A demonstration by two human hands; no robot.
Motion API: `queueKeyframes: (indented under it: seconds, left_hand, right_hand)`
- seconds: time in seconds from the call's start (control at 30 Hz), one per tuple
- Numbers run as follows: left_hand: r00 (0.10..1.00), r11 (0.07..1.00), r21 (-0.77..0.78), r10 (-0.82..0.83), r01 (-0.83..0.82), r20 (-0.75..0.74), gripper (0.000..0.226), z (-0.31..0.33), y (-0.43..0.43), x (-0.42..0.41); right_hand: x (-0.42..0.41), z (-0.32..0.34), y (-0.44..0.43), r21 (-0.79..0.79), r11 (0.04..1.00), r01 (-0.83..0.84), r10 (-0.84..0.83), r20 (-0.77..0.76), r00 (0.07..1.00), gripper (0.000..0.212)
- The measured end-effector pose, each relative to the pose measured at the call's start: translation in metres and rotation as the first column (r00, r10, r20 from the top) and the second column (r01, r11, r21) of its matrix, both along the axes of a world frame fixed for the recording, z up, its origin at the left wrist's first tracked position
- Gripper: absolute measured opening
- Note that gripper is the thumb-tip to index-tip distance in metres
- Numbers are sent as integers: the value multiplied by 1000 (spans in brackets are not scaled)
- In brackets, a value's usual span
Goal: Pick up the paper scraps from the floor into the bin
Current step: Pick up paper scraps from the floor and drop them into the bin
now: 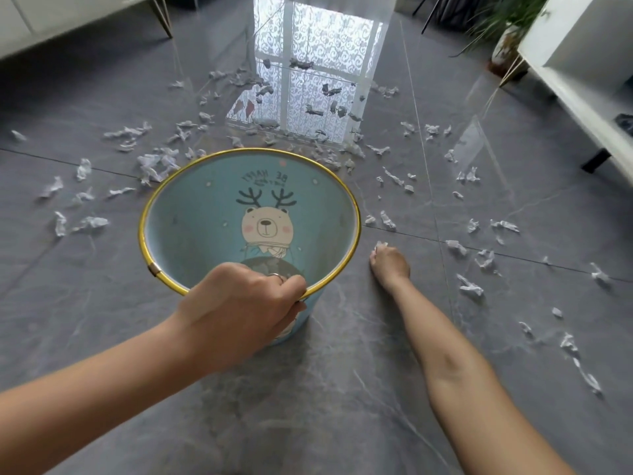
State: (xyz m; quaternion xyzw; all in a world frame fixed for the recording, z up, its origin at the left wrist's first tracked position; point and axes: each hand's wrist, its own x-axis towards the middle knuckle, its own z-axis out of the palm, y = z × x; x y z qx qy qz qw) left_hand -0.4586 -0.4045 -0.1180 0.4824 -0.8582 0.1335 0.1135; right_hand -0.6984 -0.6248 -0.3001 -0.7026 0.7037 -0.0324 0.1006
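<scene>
Bin (191,228): 1, blue, gold rim.
Paper scraps (90,221): several dozen loose on floor (308,389), too many and too blurred for exact tally; 1 more at fingertips of right hand (390,264); some at bin bottom, number unclear.
Hands: 2, left hand (239,299) plus right.
Ring (276,276): 1, on left hand.
White furniture units (68,12): 2, one at floor's far left corner, one along right edge.
Potted plant (507,25): 1, far right corner.

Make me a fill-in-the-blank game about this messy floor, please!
1. The left hand grips the ____ by its gold rim.
2. A bear with ____ is pictured on the bin.
3. The right hand pinches a paper scrap beside the bin, down on the grey ____.
Missing words: bin; antlers; floor.
</scene>
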Motion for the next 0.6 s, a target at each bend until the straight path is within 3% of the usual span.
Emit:
queueKeyframes:
  seconds: [0.07, 0.13, 0.23, 0.3, 0.37, 0.43, 0.5, 0.6]
  left_hand:
    - [1000, 1000, 8, -8, 8, -10, 25, 0, 0, 0]
    - [1000, 1000, 15, -9, 10, -17, 25, -1, 0, 0]
    - [1000, 1000, 16, -5, 5, -24, 24, -2, 0, 0]
    - [1000, 1000, 13, -6, 6, -28, 25, -3, 1, 0]
    - [999, 1000, 4, -14, 14, -34, 26, -5, 0, 0]
    - [999, 1000, -1, -14, 14, -35, 27, -5, 0, 0]
    - [1000, 1000, -14, -9, 9, -20, 25, -3, 1, -2]
    - [1000, 1000, -4, -8, 8, 14, 24, 2, 3, -4]
  right_hand:
    - [0, 12, 3, 10, 998, 63, -64, 148, 987, 25]
    - [5, 35, 5, -53, 985, 165, -126, 429, 895, 26]
    - [22, 95, 12, -156, 929, 334, -56, 836, 546, 45]
    - [35, 141, 24, -172, 907, 384, 52, 952, 302, 45]
    - [49, 187, 40, -175, 928, 330, 130, 980, 152, 43]
    - [68, 222, 58, -304, 940, 154, 278, 945, 171, 40]
    - [88, 244, 78, -414, 904, -110, 427, 845, 323, 31]
    - [116, 245, 97, -360, 838, -409, 540, 649, 536, 13]
